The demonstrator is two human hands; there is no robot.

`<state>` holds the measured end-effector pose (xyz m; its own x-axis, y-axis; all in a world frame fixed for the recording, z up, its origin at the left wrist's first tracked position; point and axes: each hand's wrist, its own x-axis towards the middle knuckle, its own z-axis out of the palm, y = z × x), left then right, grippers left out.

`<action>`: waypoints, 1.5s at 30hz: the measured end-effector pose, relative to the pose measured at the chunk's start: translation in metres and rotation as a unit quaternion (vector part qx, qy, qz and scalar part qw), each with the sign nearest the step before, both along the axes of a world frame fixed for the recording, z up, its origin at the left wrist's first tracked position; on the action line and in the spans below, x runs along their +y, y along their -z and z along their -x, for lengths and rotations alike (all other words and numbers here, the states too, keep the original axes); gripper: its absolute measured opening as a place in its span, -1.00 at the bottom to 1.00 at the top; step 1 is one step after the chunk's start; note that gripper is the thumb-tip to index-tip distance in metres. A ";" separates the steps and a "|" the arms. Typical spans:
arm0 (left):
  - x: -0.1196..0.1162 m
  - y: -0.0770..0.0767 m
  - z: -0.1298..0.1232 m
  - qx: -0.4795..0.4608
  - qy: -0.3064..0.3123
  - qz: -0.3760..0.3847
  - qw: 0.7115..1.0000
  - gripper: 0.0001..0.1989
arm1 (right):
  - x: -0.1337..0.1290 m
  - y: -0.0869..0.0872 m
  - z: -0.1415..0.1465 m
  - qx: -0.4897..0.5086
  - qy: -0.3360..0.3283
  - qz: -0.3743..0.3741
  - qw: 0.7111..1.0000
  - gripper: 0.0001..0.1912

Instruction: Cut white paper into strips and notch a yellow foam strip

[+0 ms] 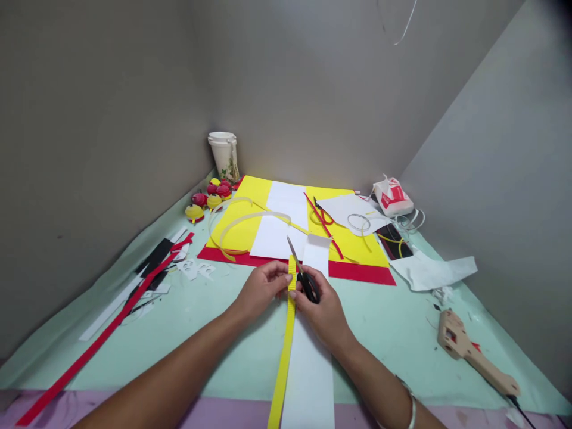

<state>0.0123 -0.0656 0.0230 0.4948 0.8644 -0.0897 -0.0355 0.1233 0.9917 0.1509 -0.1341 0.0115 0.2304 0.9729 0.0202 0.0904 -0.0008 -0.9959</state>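
Note:
Between thumb and fingers, my left hand (267,284) pinches the upper end of a long yellow paper strip (286,357). Ridges or fine cuts cross the strip near that end, while its lower part runs down past the bottom of the view. My right hand (324,313) has black-handled scissors (309,286) in its fingers, the blades pointing up and away. Its thumb also presses on the yellow strip, just below my left fingers. Under the hands lies a wide white paper strip (313,381), its far end curled up.
Yellow, white and red sheets (286,238) lie behind the hands, with curled strips on top. A long red strip (89,351) and black and white scraps are left. Small red and yellow ornaments (195,213) stand near a white cup (223,156). A glue gun (476,353) lies right.

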 end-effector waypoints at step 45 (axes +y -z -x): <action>0.016 0.007 0.003 -0.080 -0.059 0.027 0.995 -0.84 | -0.001 0.003 0.001 0.063 -0.028 0.032 0.997 -0.60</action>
